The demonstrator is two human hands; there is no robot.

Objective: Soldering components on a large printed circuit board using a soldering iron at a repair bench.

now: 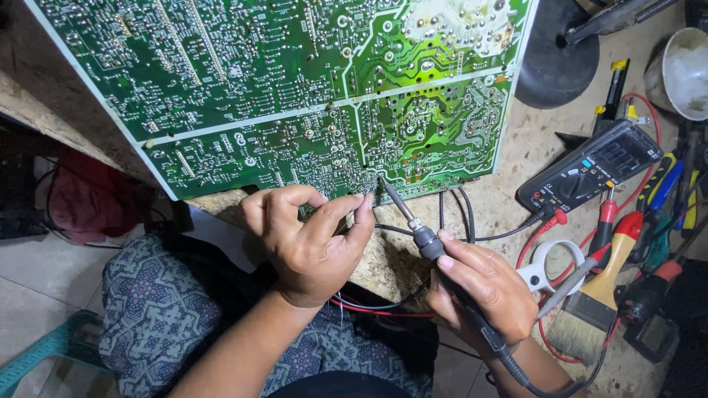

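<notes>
Gripping a soldering iron (431, 243) pen-style in the right hand (479, 284), low centre-right, tip touching the lower edge of the green circuit board (295, 96). Pinching thin solder wire, barely visible, in the left hand (306, 236). Probably handling light and stiff; keeping to the dark handle.

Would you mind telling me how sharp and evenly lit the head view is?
Head view: circuit board sharp, with bright glare at its upper right; both hands and soldering iron crisp; floor at lower left darker; straight edges bow slightly toward the corners.
</notes>
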